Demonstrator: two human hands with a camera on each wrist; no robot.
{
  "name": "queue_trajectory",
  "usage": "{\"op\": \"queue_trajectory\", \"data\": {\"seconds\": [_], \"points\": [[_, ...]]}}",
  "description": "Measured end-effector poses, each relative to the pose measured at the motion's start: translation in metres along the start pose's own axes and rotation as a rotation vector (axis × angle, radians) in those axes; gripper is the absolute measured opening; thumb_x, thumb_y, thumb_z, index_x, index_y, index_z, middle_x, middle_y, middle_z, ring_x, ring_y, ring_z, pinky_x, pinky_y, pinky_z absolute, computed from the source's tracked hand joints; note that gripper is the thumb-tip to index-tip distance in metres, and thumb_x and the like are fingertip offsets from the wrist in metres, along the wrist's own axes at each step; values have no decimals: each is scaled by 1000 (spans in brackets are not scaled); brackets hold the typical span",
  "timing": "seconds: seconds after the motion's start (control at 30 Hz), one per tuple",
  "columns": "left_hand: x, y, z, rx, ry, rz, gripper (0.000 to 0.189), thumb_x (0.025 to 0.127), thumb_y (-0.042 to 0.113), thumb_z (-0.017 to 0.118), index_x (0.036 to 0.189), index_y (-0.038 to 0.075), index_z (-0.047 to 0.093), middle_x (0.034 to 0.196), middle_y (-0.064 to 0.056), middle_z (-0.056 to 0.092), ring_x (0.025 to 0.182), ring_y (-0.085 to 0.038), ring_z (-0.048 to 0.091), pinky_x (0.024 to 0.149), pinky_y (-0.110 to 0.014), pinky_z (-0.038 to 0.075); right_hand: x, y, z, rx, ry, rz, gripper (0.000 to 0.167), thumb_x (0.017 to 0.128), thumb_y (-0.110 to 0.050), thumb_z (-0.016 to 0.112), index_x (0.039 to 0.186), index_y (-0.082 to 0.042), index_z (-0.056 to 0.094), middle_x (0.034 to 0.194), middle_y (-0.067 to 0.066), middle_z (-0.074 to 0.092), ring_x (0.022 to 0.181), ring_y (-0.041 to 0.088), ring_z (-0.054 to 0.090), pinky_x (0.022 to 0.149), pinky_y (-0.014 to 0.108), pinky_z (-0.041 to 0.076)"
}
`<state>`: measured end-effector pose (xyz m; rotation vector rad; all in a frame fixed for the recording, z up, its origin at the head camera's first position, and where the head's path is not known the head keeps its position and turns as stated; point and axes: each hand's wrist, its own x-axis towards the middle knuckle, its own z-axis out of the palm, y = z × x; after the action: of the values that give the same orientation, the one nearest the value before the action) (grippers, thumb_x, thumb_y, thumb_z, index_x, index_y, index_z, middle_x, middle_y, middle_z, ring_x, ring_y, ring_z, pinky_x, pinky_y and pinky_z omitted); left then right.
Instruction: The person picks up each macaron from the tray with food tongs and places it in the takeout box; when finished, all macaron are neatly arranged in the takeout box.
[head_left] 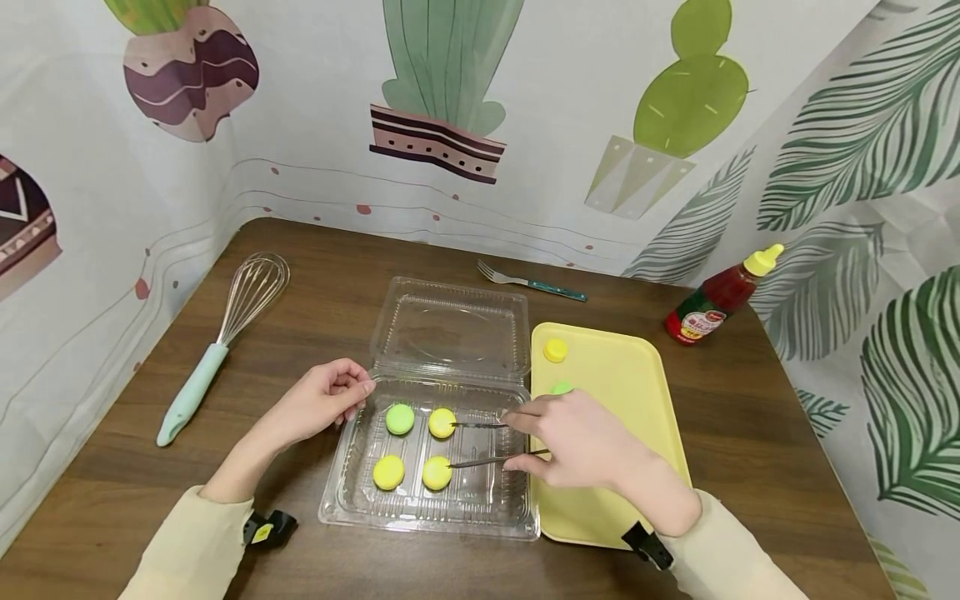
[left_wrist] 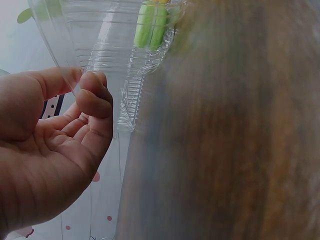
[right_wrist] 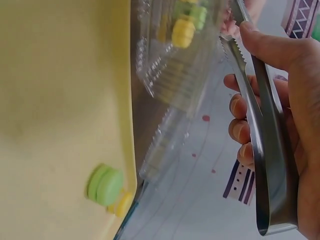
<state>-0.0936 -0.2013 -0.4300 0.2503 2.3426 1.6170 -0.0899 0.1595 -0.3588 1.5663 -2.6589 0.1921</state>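
A clear plastic clamshell box [head_left: 472, 512] lies with its lid [head_left: 450, 329] folded back. Inside sit one green macaron [head_left: 400, 419] and several yellow macarons [head_left: 388, 472]. My left hand [head_left: 330, 396] pinches the box's left rim near the hinge between thumb and fingers; the left wrist view shows this grip too. Metal tongs [right_wrist: 270, 150] are held in my right hand [head_left: 577, 437], thumb on one arm and fingers along the other. The tongs' arms stand apart, their tips overlapping the two right-hand yellow macarons in the head view.
Right of the box is a yellow tray [head_left: 615, 367] carrying a green macaron [right_wrist: 107, 185] and a yellow macaron [head_left: 555, 350]. A fork [head_left: 532, 283] lies behind, a whisk [head_left: 225, 342] far left. A red sauce bottle [head_left: 712, 304] stands at the back right.
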Motion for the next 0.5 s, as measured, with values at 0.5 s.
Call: {"op": "queue_trajectory", "data": {"seconds": [0.5], "points": [[0, -1, 0, -1, 2, 6, 19, 100, 12, 61, 103, -6, 57, 69, -7, 56, 57, -16, 53, 50, -28, 47, -21, 33, -20, -58, 151, 101, 38, 79, -46, 81, 98, -14, 73, 72, -14, 54, 57, 1, 46, 47, 21, 38]]}}
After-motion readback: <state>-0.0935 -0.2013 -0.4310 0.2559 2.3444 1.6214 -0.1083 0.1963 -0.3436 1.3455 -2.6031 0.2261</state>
